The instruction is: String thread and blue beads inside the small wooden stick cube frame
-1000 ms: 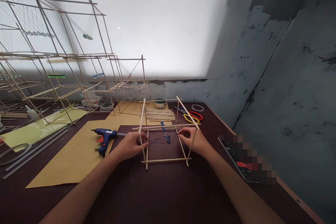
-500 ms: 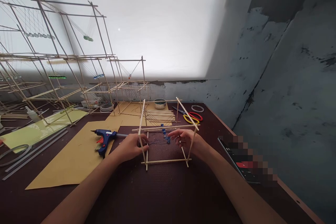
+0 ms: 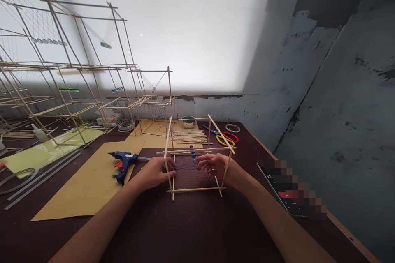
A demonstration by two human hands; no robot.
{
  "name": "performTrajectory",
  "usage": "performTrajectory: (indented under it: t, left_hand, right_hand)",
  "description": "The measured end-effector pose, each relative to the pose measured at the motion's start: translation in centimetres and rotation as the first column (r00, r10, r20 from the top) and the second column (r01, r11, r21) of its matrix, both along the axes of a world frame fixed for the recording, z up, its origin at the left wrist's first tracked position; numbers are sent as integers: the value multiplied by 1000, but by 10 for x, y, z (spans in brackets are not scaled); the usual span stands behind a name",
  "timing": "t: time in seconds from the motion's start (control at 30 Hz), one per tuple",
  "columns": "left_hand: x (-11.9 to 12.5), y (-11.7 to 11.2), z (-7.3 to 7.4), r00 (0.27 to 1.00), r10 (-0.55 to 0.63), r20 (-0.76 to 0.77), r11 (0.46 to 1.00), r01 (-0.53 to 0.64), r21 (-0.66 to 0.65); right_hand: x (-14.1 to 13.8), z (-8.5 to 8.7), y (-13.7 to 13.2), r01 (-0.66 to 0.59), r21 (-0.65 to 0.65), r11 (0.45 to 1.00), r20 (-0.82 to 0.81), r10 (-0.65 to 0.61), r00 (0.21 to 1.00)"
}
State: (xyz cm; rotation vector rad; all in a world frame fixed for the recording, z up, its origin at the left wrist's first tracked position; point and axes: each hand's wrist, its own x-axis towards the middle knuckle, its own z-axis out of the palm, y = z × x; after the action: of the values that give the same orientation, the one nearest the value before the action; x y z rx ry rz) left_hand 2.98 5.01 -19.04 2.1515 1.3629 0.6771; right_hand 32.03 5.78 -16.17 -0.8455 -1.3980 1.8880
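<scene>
Left hand [image 3: 156, 170] gripping stick frame [image 3: 197, 190], right hand [image 3: 222, 165] unclosed by beads [image 3: 193, 154], glue gun [image 3: 124, 161], scissors [image 3: 221, 134]

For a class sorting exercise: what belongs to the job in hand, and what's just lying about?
Apparently in use:
pale wooden-stick frame, at the left hand
small blue glassy beads, by the right hand

Apparently lying about:
blue plastic glue gun
red-and-yellow-handled scissors
flat black phone
</scene>
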Motion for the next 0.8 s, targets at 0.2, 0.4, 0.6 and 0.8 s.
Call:
performTrajectory:
  t: [0.2, 0.4, 0.6, 0.8]
  left_hand:
    - [0, -1, 2, 1000, -8, 1, 1000, 8, 1]
    - [1, -1, 2, 1000, -4, -9, 1000, 4, 7]
    - [0, 0, 1, 1000, -2, -16, 1000, 2, 7]
    - [0, 1, 0, 1000, 0, -20, 1000, 0, 2]
  right_hand:
    - [0, 4, -3, -1, 20, 1000, 40, 0, 999]
    - [-2, 6, -4, -20, -34, 999, 26, 21, 999]
    - [-2, 9, -4, 13, -21, 1000, 1, -13, 1000]
    - [3, 0, 7, 257, 37, 966, 82, -259, 962]
